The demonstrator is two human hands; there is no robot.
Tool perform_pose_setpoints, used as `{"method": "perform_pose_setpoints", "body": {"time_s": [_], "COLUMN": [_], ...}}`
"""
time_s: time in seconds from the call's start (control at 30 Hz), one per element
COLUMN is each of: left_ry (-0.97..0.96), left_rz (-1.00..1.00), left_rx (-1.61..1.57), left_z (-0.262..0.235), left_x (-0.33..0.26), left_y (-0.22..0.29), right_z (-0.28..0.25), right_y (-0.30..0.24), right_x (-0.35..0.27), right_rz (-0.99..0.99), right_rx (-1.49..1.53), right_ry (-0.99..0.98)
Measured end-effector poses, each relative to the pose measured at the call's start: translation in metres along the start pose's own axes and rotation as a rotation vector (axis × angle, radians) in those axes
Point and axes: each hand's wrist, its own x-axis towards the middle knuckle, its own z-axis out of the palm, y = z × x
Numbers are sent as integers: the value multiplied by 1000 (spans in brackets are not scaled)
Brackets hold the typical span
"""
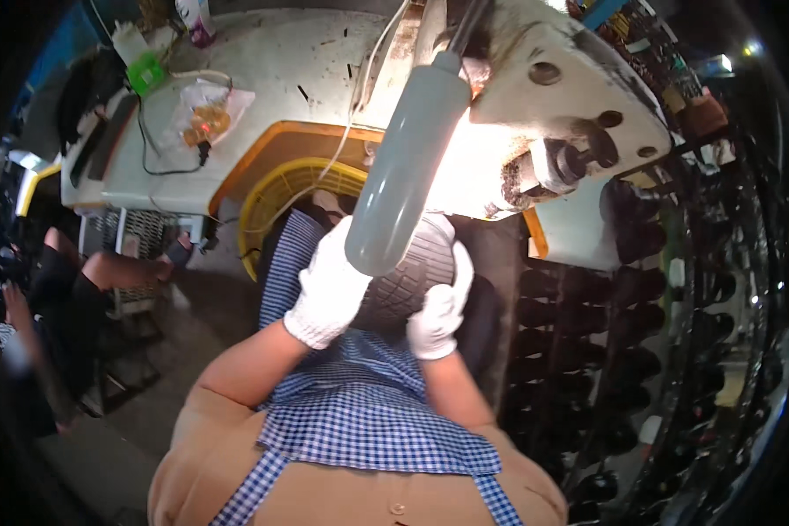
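Between my two white-gloved hands is a dark shoe (398, 294), its grooved sole facing up. My left hand (329, 285) grips the shoe's left side, its fingers partly hidden behind a grey cylinder (408, 167) that hangs from the machine. On the other side, my right hand (443, 311) is closed around the shoe's right edge, with fingers reaching up along it. The shoe's far end is close beneath the brightly lit part of the white machine (579, 66). Its underside is hidden from me.
A yellow basket (259, 195) stands under the worktable's cut-out edge. On the white tabletop (280, 57) lie a plastic bag (209, 118), a black cable and a green-labelled bottle (140, 61). Racks of dark shoes (587, 368) fill the right. Another person's legs (105, 267) show at left.
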Motion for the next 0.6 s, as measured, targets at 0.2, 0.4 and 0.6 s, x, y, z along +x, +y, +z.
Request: {"method": "perform_pose_setpoints", "body": {"time_s": [0.2,0.4,0.6], "left_ry": [22,-104,-279], "left_rz": [38,296,10], "left_rx": [-315,159,444], "left_z": [3,-14,-39], "left_x": [2,22,40], "left_y": [-11,6,27], "right_z": [-23,-43,-34], "right_y": [11,-46,-90], "right_x": [-15,31,85], "right_rz": [-188,-500,-167], "right_rx": [-252,-692,-731], "right_ry": [145,-211,-623]}}
